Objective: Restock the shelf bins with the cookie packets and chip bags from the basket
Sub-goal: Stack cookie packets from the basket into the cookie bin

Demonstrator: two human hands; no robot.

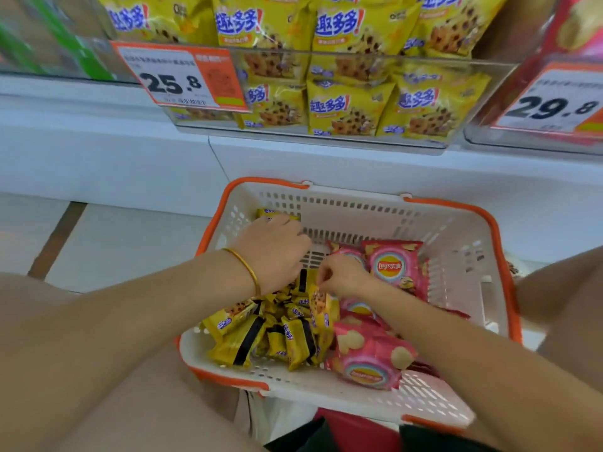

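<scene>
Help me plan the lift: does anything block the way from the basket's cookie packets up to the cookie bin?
Nothing visible stands between the cookie packets in the basket and the cookie bin above. Only the bin's own clear front wall faces them, so they must go over its rim.

Readable text:
- yellow cookie packets [350,107] in the clear shelf bin [326,138]: "趣多多!" in blue
- left price tag [177,78] on that bin: "25.8"
- right price tag [554,106] on the next bin: "29.8"
- pink chip bag [391,267] in the basket [489,216]: "Lay's 乐事"

The tags' small print is too blurred to read.
</scene>
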